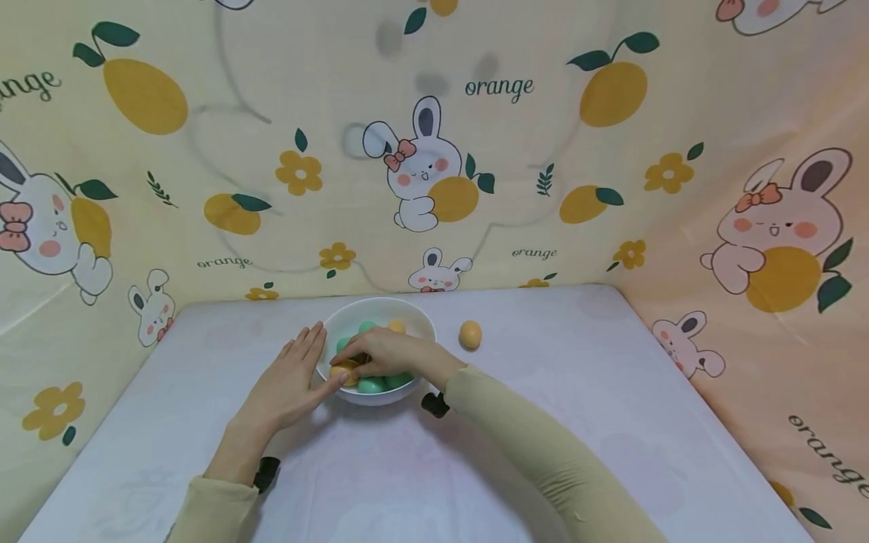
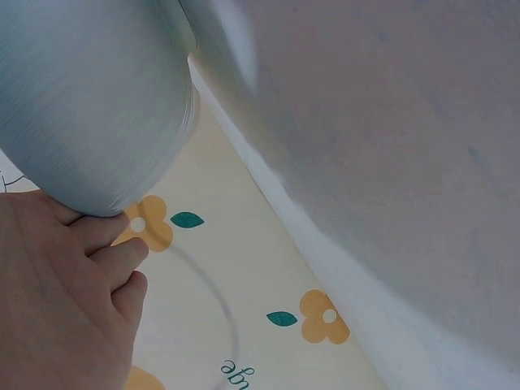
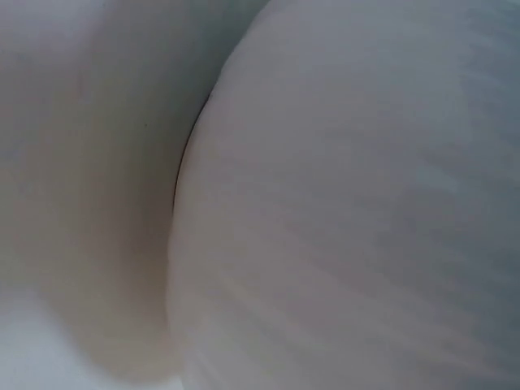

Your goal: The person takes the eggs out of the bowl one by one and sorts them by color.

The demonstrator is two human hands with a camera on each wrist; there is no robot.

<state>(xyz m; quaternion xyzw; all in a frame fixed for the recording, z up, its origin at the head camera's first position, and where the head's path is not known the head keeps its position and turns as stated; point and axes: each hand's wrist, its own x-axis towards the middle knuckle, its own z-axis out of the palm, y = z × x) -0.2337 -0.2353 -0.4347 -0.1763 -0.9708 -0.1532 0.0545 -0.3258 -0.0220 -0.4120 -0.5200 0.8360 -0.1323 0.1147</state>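
A white bowl (image 1: 380, 400) stands on the table near its back edge, holding several green eggs (image 1: 372, 385) and yellow eggs (image 1: 397, 326). My left hand (image 1: 285, 385) rests against the bowl's left side with long straight fingers, its thumb at the front rim. In the left wrist view, the fingers (image 2: 118, 256) touch the bowl's outer wall (image 2: 97, 97). My right hand (image 1: 387, 353) reaches over the rim into the bowl, thumb and fingers around a yellow egg (image 1: 345, 371) at the left; part of that egg is hidden. Only the bowl's pale wall (image 3: 341, 203) is plain in the right wrist view.
One yellow egg (image 1: 471, 335) lies on the white tablecloth (image 1: 407, 483), to the right of the bowl. A curtain (image 1: 305, 90) printed with rabbits and oranges hangs behind and at both sides. Dark wrist cameras (image 1: 268, 474) sit under both forearms.
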